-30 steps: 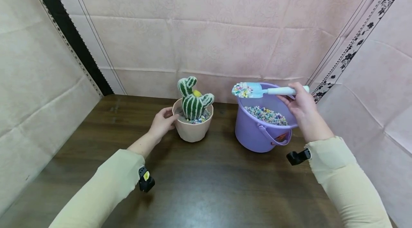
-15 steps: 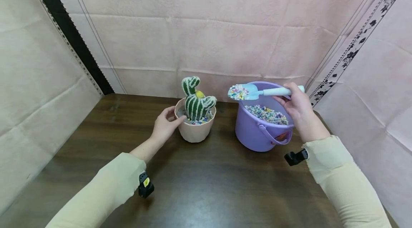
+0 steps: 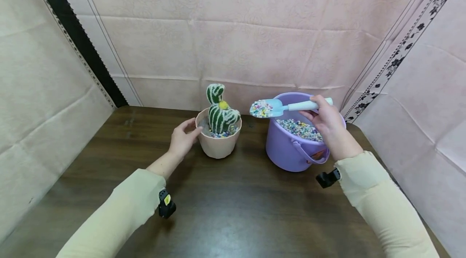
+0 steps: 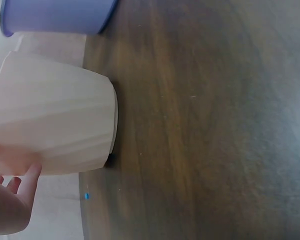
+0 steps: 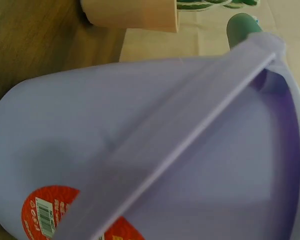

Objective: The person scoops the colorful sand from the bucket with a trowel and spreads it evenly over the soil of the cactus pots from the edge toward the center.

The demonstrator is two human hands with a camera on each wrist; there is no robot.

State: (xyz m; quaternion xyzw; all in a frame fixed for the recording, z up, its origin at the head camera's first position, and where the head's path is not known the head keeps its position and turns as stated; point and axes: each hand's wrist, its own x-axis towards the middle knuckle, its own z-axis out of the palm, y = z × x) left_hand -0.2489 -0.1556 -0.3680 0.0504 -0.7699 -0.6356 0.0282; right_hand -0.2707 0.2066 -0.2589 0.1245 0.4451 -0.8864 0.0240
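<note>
A beige flowerpot point(image 3: 218, 146) stands on the table, with a striped green-and-white toy cactus point(image 3: 218, 122) and small coloured beads inside. My left hand point(image 3: 183, 140) grips its left side near the rim, thumb in front; some fingers are hidden behind the pot. My right hand point(image 3: 327, 122) holds a light blue hand trowel point(image 3: 278, 108) by its handle. The trowel lies roughly level, its blade carrying pastel beads point(image 3: 261, 109), between the pot and the purple bucket point(image 3: 285, 153). More beads point(image 3: 302, 130) fill part of that bucket. In the right wrist view the bucket hides the right hand.
The bucket's handle point(image 3: 306, 153) hangs down at the front. A single blue bead point(image 4: 86, 196) lies near the pot. Dark wood tabletop point(image 3: 233, 209) spreads in front, and pale cloth point(image 3: 255, 47) hangs close behind and at both sides.
My right hand has moved left with the loaded trowel, bringing its blade closer to the pot. In my left hand the pot has shifted slightly and turned, so the cactus shows another side.
</note>
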